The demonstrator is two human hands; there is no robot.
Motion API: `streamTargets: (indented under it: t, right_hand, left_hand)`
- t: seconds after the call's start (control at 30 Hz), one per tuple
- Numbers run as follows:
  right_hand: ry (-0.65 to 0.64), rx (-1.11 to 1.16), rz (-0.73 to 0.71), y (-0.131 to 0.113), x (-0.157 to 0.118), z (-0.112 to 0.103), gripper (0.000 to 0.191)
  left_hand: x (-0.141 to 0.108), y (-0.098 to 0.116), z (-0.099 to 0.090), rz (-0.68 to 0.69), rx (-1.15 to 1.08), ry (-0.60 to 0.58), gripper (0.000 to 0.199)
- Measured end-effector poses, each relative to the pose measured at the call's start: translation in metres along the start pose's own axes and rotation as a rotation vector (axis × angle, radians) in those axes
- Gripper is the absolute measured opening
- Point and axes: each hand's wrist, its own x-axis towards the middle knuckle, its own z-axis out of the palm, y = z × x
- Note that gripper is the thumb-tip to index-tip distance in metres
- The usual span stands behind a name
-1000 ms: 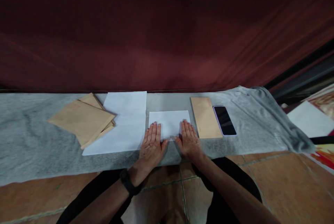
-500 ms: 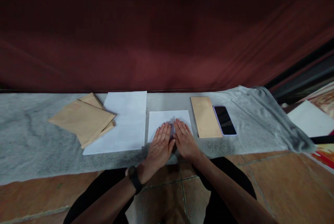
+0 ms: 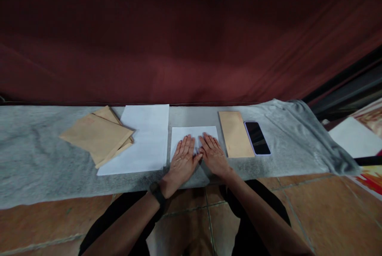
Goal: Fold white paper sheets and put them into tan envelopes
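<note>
A small white sheet of paper [image 3: 195, 130], perhaps folded, lies on the grey cloth in front of me. Flat on its left part rests my left hand [image 3: 184, 158], fingers stretched out. My right hand [image 3: 212, 153] presses flat on its right part, with the thumbs almost meeting between them. Both hands hide the near half of the sheet. Close by on the right is a brown envelope [image 3: 236, 134]. Larger white sheets [image 3: 149, 136] lie to the left, partly under several brown envelopes [image 3: 98, 134].
A phone [image 3: 257, 138] with a purple edge lies right of the single envelope. The grey cloth [image 3: 295, 140] covers a narrow bench against a dark red curtain [image 3: 191, 49]. Tiled floor [image 3: 182, 224] shows below, and a white panel [image 3: 356, 136] stands at far right.
My hands have slid slightly apart over the small white sheet, and the right fingertips reach a little farther up. The other papers and the phone lie as before.
</note>
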Motion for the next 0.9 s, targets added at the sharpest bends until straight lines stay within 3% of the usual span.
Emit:
streamTargets:
  t: [0.2,0.3,0.43,0.63,0.9]
  right_hand:
    - [-0.144,0.29,-0.148,0.006,0.012,-0.019,0.054]
    - [-0.228,0.361,-0.233,0.0,0.013,-0.026,0.056]
    - [-0.285,0.318,-0.291,-0.007,0.012,-0.028,0.053]
    - [-0.304,0.221,-0.3,-0.003,0.018,-0.02,0.05]
    - [-0.302,0.033,-0.338,0.007,0.047,-0.007,0.053]
  left_hand:
    - [-0.015,0.011,0.005,0.242,-0.073,-0.035,0.061]
    - [-0.022,0.018,0.006,0.28,-0.118,-0.051,0.062]
    - [-0.024,0.02,0.005,0.271,-0.153,-0.064,0.058]
    - [-0.025,0.017,0.006,0.271,-0.123,-0.117,0.067]
    - [-0.023,0.02,-0.002,0.293,-0.162,-0.19,0.069]
